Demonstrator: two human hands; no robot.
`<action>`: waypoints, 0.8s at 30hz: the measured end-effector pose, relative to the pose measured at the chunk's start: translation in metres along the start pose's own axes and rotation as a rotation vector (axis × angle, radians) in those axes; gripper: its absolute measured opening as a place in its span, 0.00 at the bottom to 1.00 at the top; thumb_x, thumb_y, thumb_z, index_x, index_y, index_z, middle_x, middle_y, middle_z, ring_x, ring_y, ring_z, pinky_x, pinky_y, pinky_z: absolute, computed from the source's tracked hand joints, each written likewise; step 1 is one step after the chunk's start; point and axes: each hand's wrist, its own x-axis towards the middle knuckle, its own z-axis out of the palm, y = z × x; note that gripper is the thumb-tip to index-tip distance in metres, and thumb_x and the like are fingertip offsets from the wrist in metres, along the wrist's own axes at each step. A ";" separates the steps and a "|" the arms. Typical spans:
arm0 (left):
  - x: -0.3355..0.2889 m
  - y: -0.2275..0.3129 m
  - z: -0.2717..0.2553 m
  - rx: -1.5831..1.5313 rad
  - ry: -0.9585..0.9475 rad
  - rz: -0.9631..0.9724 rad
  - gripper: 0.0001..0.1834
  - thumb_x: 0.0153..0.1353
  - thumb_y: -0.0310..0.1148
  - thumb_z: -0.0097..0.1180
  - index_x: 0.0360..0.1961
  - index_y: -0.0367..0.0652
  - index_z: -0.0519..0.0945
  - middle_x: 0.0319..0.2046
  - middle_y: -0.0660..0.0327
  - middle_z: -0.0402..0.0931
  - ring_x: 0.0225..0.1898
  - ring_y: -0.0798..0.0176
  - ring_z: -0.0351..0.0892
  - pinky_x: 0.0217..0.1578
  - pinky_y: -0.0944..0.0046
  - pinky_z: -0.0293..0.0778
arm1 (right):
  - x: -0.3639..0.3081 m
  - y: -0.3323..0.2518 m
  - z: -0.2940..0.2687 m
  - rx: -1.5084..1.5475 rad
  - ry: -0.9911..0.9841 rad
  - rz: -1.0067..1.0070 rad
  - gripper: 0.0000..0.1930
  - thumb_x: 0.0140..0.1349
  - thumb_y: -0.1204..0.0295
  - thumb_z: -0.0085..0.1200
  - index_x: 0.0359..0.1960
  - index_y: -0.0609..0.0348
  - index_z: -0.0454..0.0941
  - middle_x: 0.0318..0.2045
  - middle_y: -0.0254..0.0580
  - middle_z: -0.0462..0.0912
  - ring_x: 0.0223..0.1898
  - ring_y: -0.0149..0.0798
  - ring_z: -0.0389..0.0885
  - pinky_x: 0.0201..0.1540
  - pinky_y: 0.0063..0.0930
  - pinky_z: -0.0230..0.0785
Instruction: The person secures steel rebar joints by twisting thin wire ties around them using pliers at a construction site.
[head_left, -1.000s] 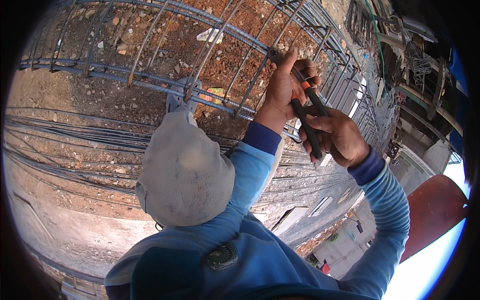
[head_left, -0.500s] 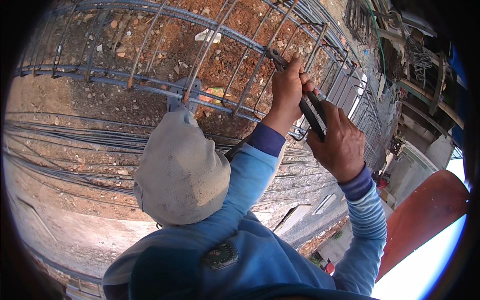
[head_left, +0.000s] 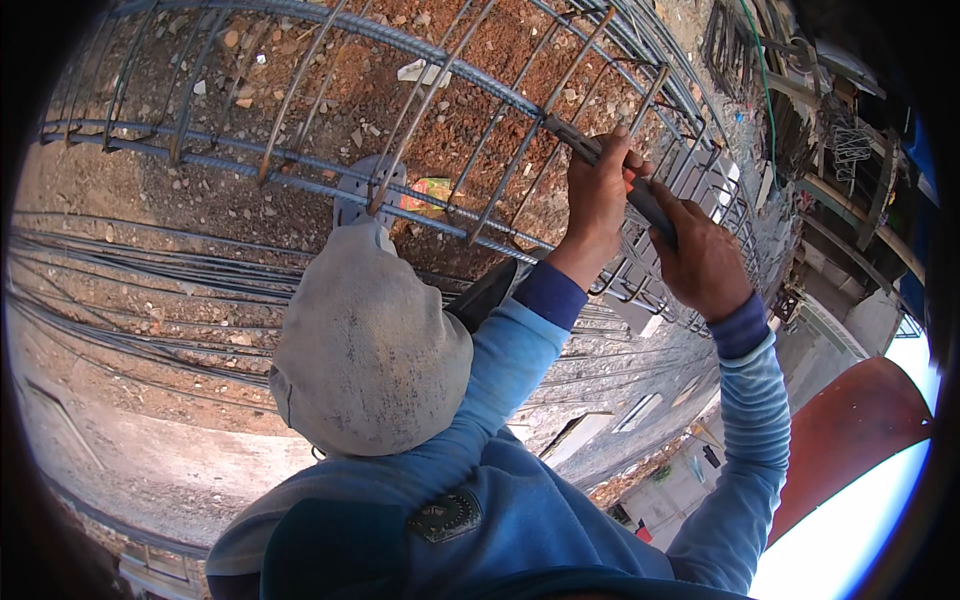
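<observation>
My left hand (head_left: 600,195) is closed round the upper part of a pair of dark metal pincers (head_left: 655,208), close behind their jaws. The jaws rest at a crossing of bars on the rebar cage (head_left: 480,75). Lower on the same tool, my right hand (head_left: 705,255) wraps the handle ends, which lie pressed together. A small orange patch shows between the two hands; what it is I cannot make out. Any wire in the jaws is too small to see.
My bent knee in grey trousers (head_left: 370,340) and a grey perforated sandal (head_left: 360,195) are beside the cage. Long thin rods (head_left: 150,265) lie on the ground to the left. Timber and scrap (head_left: 850,150) are piled at right, above a curved rust-red sheet (head_left: 850,440).
The pincers' handles have gone from spread apart to together. Both hands and the tool have shifted a little right and down, and the tool has tilted flatter.
</observation>
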 end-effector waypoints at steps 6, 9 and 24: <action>-0.002 -0.007 0.005 -0.141 0.064 -0.070 0.16 0.63 0.44 0.56 0.31 0.42 0.70 0.24 0.62 0.73 0.28 0.63 0.79 0.31 0.63 0.78 | 0.006 0.008 0.037 0.050 0.056 0.142 0.14 0.54 0.68 0.56 0.41 0.59 0.74 0.33 0.52 0.80 0.34 0.55 0.81 0.37 0.46 0.73; 0.004 -0.017 0.004 -0.060 0.010 0.025 0.17 0.63 0.44 0.57 0.31 0.42 0.69 0.24 0.61 0.74 0.29 0.63 0.79 0.32 0.64 0.77 | 0.013 0.032 0.046 0.084 0.136 0.063 0.14 0.52 0.68 0.57 0.39 0.59 0.74 0.32 0.52 0.80 0.33 0.55 0.81 0.37 0.47 0.73; -0.014 -0.001 -0.002 -0.163 -0.123 -0.021 0.16 0.59 0.46 0.61 0.37 0.45 0.75 0.25 0.68 0.73 0.29 0.71 0.74 0.34 0.64 0.73 | 0.025 0.034 0.009 1.067 -0.707 0.408 0.18 0.66 0.60 0.48 0.30 0.65 0.74 0.18 0.38 0.75 0.16 0.32 0.77 0.15 0.25 0.69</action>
